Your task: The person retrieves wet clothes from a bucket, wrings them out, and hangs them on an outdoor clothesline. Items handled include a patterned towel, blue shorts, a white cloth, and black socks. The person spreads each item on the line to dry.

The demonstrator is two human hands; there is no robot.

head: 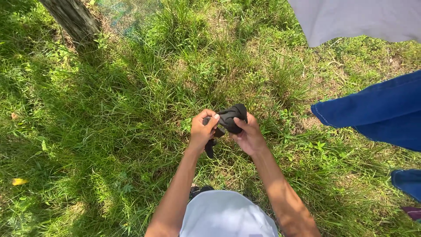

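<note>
Both of my hands meet in front of me over the grass, gripping one small black cloth item, bunched up like a sock. My left hand pinches its left end between thumb and fingers, and a loose black end dangles below that hand. My right hand cups the rolled part from the right and underneath. Part of the cloth is hidden inside my palms.
Blue jeans hang at the right, and a pale grey garment hangs at the top right. A tree trunk rises at the top left beside green netting. Uneven grass lies all around. My white shirt shows at the bottom.
</note>
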